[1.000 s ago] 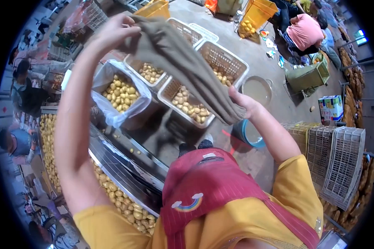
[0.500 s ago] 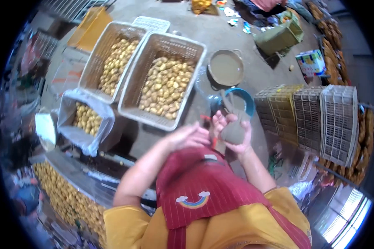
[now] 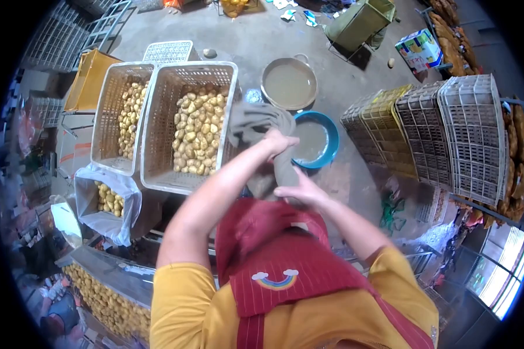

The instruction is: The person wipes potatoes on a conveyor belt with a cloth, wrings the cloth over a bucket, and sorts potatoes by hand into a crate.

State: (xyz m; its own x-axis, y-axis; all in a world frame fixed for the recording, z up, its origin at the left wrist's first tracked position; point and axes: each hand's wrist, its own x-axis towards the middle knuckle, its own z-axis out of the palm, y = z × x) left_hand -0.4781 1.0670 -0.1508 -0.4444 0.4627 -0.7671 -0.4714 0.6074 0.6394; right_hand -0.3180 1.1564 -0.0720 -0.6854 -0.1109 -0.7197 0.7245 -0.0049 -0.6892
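A grey cloth (image 3: 256, 119), blurred by motion, stretches between my hands beside the large crate. My left hand (image 3: 278, 142) is closed on its middle, with a bunched, looped part swinging out to the left. Nearer my body, my right hand (image 3: 305, 191) grips the twisted lower part (image 3: 285, 171), its thumb lying across it. Just right of the cloth is a blue basin (image 3: 333, 142) with murky water. Behind that stands a round grey tub (image 3: 265, 93), also holding murky water.
Left of my hands, a large plastic crate (image 3: 151, 145) and a narrower crate (image 3: 99, 122) contain potatoes. A bag-lined container (image 3: 131, 212) holds more. Stacked crates (image 3: 471, 134) stand at right. A person (image 3: 61, 308) is at the lower left, beside a potato pile (image 3: 105, 296).
The grey cloth was bunched in my right hand near the blue basin, my left hand apart from it. Now both hands grip it, and it extends left. The view has shifted.
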